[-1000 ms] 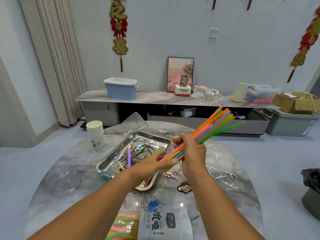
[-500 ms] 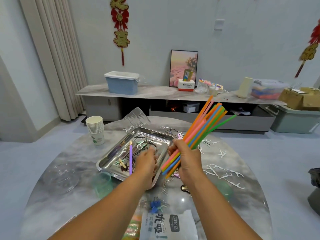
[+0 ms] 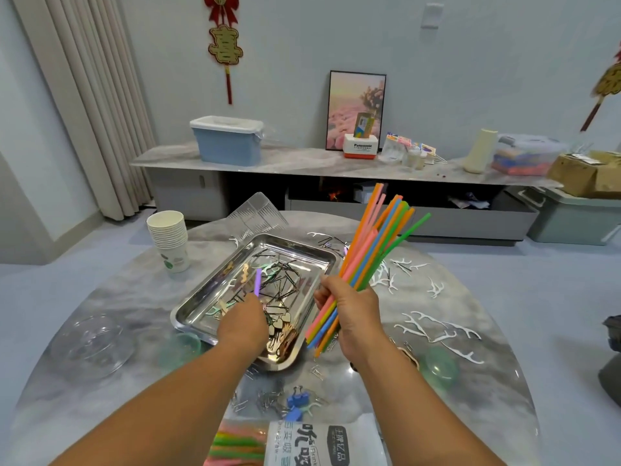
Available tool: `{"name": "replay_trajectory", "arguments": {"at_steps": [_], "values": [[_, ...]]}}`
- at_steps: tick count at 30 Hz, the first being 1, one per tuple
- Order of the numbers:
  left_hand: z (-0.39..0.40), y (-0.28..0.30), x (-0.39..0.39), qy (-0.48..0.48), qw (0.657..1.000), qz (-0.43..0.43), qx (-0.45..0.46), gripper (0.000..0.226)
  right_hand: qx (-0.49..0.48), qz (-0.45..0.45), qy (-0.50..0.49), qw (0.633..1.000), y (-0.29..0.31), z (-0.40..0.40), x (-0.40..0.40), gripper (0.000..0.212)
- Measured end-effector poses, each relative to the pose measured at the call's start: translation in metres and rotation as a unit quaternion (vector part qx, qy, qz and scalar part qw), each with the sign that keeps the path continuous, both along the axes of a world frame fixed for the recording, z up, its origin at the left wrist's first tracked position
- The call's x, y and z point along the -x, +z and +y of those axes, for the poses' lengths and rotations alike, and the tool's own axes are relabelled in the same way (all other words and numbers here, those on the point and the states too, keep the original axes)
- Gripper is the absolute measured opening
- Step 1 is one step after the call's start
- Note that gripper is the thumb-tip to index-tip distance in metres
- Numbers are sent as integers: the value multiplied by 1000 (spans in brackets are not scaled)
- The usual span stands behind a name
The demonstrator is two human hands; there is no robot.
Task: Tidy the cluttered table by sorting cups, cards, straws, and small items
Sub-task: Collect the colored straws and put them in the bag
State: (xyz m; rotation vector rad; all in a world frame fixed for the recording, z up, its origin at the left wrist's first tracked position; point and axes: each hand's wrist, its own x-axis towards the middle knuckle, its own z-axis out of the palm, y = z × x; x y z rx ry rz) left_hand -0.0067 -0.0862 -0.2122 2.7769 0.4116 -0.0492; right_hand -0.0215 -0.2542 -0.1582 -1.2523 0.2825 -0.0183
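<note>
Straws (image 3: 373, 250) bunched in right hand (image 3: 349, 309), fanning up and away to the right, with left hand (image 3: 243, 326) over the steel tray (image 3: 208, 297) pinching a lone purple straw (image 3: 257, 282) upright, just left of the bunch.

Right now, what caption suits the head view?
Right hand grips a bundle of coloured straws while left hand holds a purple straw over the metal tray.

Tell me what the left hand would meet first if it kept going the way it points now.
Probably the purple straw: the left hand reaches away from the person over the metal tray, and the straw rises just past its fingers. Whether the fingers already touch it is hidden. Beyond lie hairpins in the tray.
</note>
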Motion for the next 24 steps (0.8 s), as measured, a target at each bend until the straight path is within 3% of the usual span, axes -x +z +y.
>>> {"name": "replay_trajectory", "arguments": {"at_steps": [6, 11, 16, 21, 24], "values": [[-7, 9, -5, 56, 988, 20, 144, 14, 32, 13, 9, 999, -6, 0, 0, 10], [-19, 30, 7, -75, 953, -24, 292, 7, 50, 35, 27, 998, -1, 3, 3, 34], [-41, 44, 37, -229, 926, -49, 295, 15, 55, 33, -30, 997, 8, -5, 13, 34], [-60, 57, 64, -248, 915, -89, 307, 17, 49, 13, -74, 996, 19, -24, 26, 20], [-68, 46, 94, -226, 924, -116, 287, 45, 65, -17, -112, 991, 26, -44, 28, 23]]}}
